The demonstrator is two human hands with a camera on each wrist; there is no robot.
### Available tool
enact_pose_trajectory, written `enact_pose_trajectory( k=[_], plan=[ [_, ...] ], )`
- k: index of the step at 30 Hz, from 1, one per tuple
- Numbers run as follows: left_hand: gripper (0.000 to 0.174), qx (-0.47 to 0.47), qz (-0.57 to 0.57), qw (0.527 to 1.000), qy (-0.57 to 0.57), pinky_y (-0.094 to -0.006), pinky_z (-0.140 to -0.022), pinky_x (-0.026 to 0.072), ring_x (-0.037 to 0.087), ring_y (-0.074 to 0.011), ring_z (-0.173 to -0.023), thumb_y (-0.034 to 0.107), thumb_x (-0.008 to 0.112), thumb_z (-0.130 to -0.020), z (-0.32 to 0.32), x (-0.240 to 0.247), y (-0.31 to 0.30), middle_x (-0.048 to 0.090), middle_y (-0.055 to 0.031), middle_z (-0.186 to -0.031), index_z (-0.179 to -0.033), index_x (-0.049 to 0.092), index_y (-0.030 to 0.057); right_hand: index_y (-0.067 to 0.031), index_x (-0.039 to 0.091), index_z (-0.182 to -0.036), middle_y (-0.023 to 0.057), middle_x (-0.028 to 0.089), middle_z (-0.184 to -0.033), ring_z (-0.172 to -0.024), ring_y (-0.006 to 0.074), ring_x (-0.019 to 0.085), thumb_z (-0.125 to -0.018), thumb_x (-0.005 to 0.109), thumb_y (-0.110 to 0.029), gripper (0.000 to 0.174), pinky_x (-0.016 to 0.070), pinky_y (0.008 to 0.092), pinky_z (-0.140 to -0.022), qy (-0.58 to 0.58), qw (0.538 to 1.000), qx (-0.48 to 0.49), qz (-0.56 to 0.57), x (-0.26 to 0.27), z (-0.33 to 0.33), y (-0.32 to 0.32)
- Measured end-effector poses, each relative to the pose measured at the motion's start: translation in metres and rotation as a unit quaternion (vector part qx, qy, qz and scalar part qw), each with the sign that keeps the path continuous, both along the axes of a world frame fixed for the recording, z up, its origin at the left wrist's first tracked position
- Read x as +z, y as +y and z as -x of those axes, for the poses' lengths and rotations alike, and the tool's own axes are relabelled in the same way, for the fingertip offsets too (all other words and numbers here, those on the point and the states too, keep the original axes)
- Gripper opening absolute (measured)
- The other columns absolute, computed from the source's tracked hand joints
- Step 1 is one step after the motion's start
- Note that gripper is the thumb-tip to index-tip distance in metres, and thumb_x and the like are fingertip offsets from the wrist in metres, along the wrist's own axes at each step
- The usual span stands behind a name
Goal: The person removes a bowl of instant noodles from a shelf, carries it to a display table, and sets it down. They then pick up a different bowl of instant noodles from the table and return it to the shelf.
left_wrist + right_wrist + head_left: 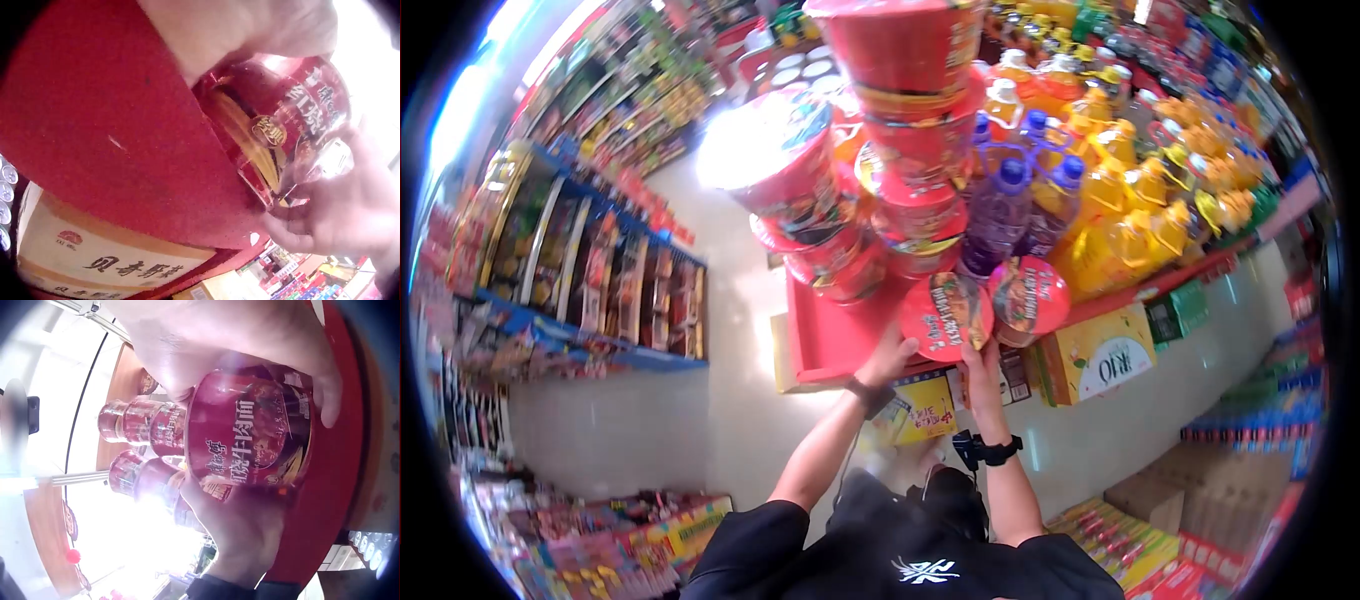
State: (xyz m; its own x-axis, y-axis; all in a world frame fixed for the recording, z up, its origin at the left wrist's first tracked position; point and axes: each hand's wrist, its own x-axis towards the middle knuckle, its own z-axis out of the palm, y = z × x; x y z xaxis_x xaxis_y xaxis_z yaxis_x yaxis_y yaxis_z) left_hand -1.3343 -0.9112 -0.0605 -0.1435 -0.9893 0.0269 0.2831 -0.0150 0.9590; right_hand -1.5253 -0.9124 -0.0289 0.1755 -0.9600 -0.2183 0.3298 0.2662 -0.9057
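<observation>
Centre of the head view: left hand [890, 355] and right hand [980, 358] both clamped round one red noodle bowl [945, 315], at the red display stand's [820, 340] front edge.

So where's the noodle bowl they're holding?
In the head view the noodle bowl sits near the centre, gripped between the left hand and right hand at the front edge of the red display stand, beside a second bowl.

Bright glare, fisheye edges, blurred wrist views
</observation>
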Motion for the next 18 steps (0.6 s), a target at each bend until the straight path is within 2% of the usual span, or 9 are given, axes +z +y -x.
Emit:
enact_pose_trajectory(
  k=[2,4,7,8,10,12,14,16,18],
  plan=[
    [0.093,0.034,0.031,0.998,-0.034,-0.0367,-0.105,0.0301,0.039,-0.0216,-0.124,0.058,0.063,-0.078,0.004,-0.010,-0.001,0.042,-0.0141,-0.134,-0.138,0.025,-0.0034,-0.0004,0.029,-0.137,0.0112,0.039,-0.135,-0.123,0.0197,0.038,-0.085,0.065,-0.031,0.070,0.0303,0.0339,-0.104,-0.012,1.000,-0.006,0.019,-0.007,0.004,-0.003],
    [0.102,0.062,0.037,0.996,-0.060,-0.0373,-0.107,0.0265,0.035,-0.0232,-0.128,0.064,0.062,-0.075,0.011,-0.008,0.000,0.037,-0.0171,-0.137,-0.140,0.021,-0.0036,-0.0030,0.026,-0.140,0.0080,0.037,-0.137,-0.125,0.0183,0.036,-0.087,0.063,-0.029,0.070,0.0303,0.0329,-0.103,-0.054,0.998,0.039,-0.006,-0.001,0.008,-0.004],
    [0.095,0.096,0.026,0.992,-0.078,-0.0372,-0.109,0.0240,0.033,-0.0238,-0.129,0.054,0.064,-0.077,0.014,0.028,0.008,0.036,-0.0168,-0.138,-0.140,0.022,-0.0031,-0.0066,0.026,-0.140,0.0075,0.043,-0.133,-0.119,0.0175,0.044,-0.087,0.061,-0.030,0.067,0.0346,0.0328,-0.101,-0.048,0.995,0.059,-0.067,0.010,0.011,0.000],
    [0.092,0.112,0.021,0.991,-0.073,-0.0372,-0.109,0.0231,0.032,-0.0240,-0.130,0.051,0.064,-0.078,0.017,0.039,0.013,0.035,-0.0167,-0.139,-0.140,0.023,-0.0030,-0.0108,0.034,-0.138,0.0050,0.045,-0.132,-0.117,0.0169,0.047,-0.087,0.057,-0.033,0.060,0.0394,0.0352,-0.096,-0.043,0.998,0.045,-0.001,-0.013,0.010,0.000],
    [0.090,0.160,0.086,0.975,-0.129,-0.0405,-0.109,0.0229,0.030,-0.0283,-0.133,0.055,0.063,-0.077,0.024,0.044,0.023,0.033,-0.0188,-0.140,-0.139,0.029,-0.0001,-0.0059,0.033,-0.137,0.0077,0.042,-0.136,-0.121,0.0188,0.044,-0.087,0.057,-0.034,0.062,0.0372,0.0357,-0.099,-0.139,0.985,0.104,-0.007,-0.015,0.015,0.004],
    [0.088,0.197,0.121,0.962,-0.145,-0.0417,-0.110,0.0222,0.027,-0.0300,-0.134,0.058,0.060,-0.078,0.026,0.066,0.049,0.032,-0.0189,-0.141,-0.138,0.031,0.0006,-0.0008,0.034,-0.136,0.0090,0.040,-0.138,-0.123,0.0200,0.042,-0.088,0.056,-0.035,0.063,0.0341,0.0351,-0.102,-0.097,0.980,0.170,0.025,-0.003,0.020,0.029],
    [0.085,0.194,0.128,0.960,-0.158,-0.0420,-0.110,0.0215,0.026,-0.0288,-0.135,0.058,0.057,-0.081,0.021,0.091,0.085,0.031,-0.0174,-0.141,-0.138,0.032,0.0014,-0.0002,0.034,-0.136,0.0089,0.042,-0.135,-0.122,0.0207,0.042,-0.085,0.059,-0.040,0.069,0.0336,0.0352,-0.102,0.056,0.969,0.219,0.100,-0.011,0.031,0.058],
    [0.081,0.183,0.100,0.977,-0.049,-0.0410,-0.111,0.0210,0.025,-0.0267,-0.136,0.057,0.054,-0.084,0.020,0.104,0.131,0.026,-0.0147,-0.145,-0.140,0.030,0.0029,0.0021,0.031,-0.136,0.0115,0.045,-0.130,-0.120,0.0233,0.042,-0.079,0.064,-0.031,0.073,0.0317,0.0358,-0.103,0.041,0.936,0.325,0.132,0.010,0.034,0.081],
    [0.084,0.174,0.052,0.983,0.022,-0.0398,-0.111,0.0200,0.023,-0.0237,-0.136,0.056,0.055,-0.085,0.020,0.119,0.185,0.025,-0.0134,-0.146,-0.142,0.024,0.0032,0.0031,0.030,-0.136,0.0119,0.043,-0.131,-0.117,0.0217,0.045,-0.076,0.068,-0.033,0.080,0.0356,0.0344,-0.100,-0.010,0.933,0.348,0.094,0.053,0.019,0.115]
  ],
)
